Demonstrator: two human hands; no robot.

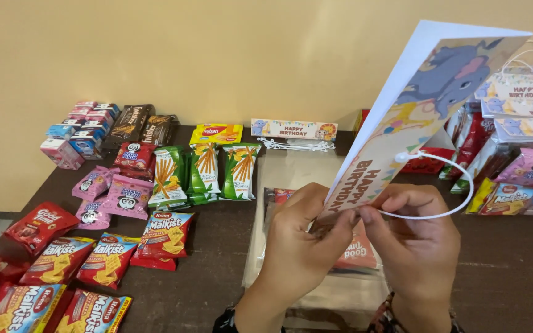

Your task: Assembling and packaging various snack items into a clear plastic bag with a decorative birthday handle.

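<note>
The folded white paper card with a grey cartoon elephant and birthday lettering [430, 105] stands tilted at the centre of view, its lower corner pinched between both hands and its top leaning toward one o'clock. The left hand [303, 237] presses thumb and fingers together on that corner, seemingly to steady it. The right hand [414, 231] pinches the end of a thin white cord loop [458, 197], which passes through a hole in the card and curves out toward three o'clock; holding the card up in this way keeps the hole and cord in reach.

Directly under the hands lies a clear plastic bag holding a red snack packet [356, 256]. At nine o'clock, green packets of stick biscuits [208, 172], pink panda packets [124, 197] and red cracker packets [165, 234] sit in sorted groups, apparently laid out by kind for easy picking. At twelve o'clock a flat birthday card [294, 129] rests beside loose white cords [294, 145]. At two o'clock, filled bags topped with matching cards [519, 142] are gathered together.

Everything rests on a dark brown wooden table [501, 271] pushed against a plain cream wall [217, 55].
</note>
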